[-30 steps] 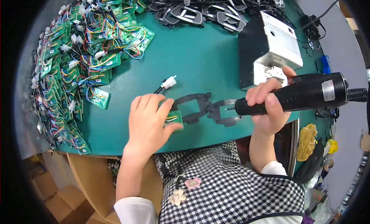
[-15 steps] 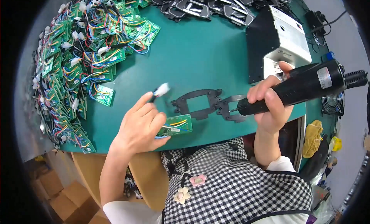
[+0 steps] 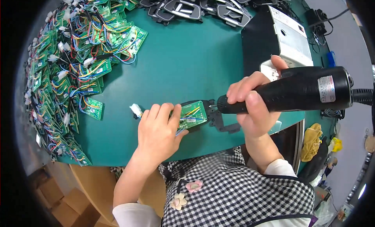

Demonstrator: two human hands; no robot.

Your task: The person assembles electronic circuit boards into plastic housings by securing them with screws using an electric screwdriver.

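My left hand (image 3: pixel 158 129) is closed on a green circuit board (image 3: pixel 197 113), its fingers over the board's left part and the thumb at the near edge. The board lies over one half of a black plastic frame (image 3: pixel 219 123), whose right half shows beside it. A white plug connector (image 3: pixel 136 110) on the board's wires sticks out left of the hand. My right hand (image 3: pixel 254 104) grips a black electric screwdriver (image 3: pixel 304 90) held almost level. Its bit points left, close to the board's right edge; whether it touches anything I cannot tell.
A heap of wired circuit boards (image 3: pixel 84 67) covers the table's left side. Black and silver plastic frames (image 3: pixel 183 9) lie piled at the back. A black and silver metal box (image 3: pixel 259 43) stands behind my right hand. Yellow cloth (image 3: pixel 311 142) lies at the right.
My left hand has gone from pointing beside the plug to holding the board, which now lies over the frame's left part. The screwdriver has moved left, its tip nearer the board.
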